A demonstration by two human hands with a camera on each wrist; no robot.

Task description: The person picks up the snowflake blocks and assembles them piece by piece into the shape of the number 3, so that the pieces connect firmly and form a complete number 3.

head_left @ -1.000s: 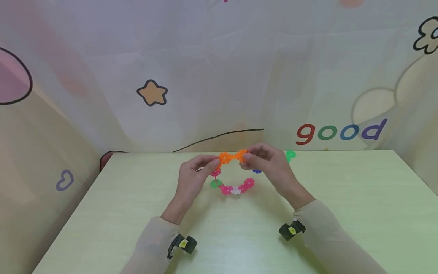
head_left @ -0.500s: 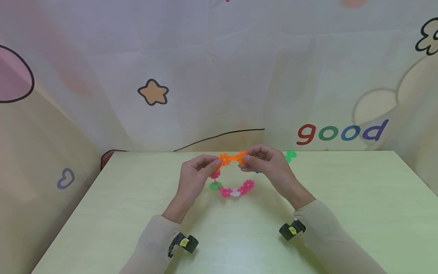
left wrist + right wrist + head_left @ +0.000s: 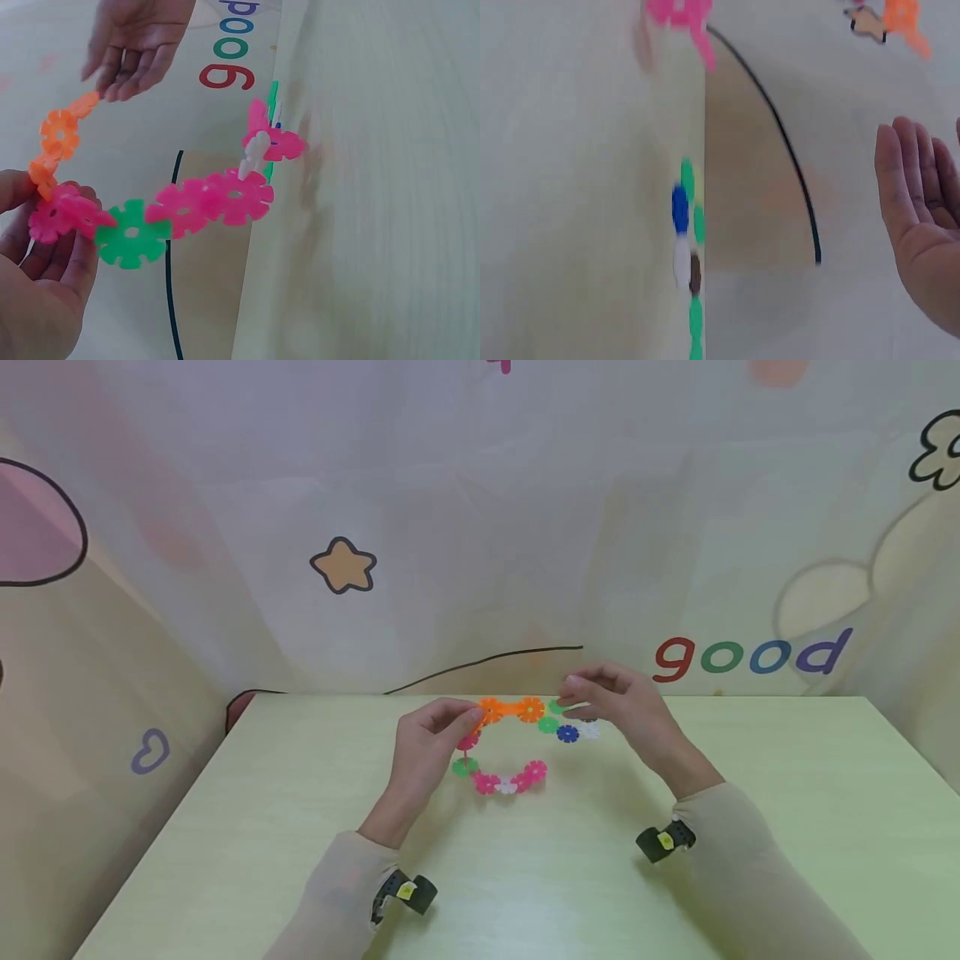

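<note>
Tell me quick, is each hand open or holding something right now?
Left hand: holding the chain of flower pieces.
Right hand: open, holding nothing.

Disc chain [image 3: 531,709] between left hand [image 3: 427,743] and right hand [image 3: 636,708], other discs [image 3: 567,733] on bench [image 3: 510,877] near rear edge, backdrop [image 3: 480,543] behind.

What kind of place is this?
Likely an indoor play corner or recording booth, though I can't be sure: a pale table, a creased backdrop with cartoon prints behind it, and a chain of flower-shaped pieces in hand.
</note>
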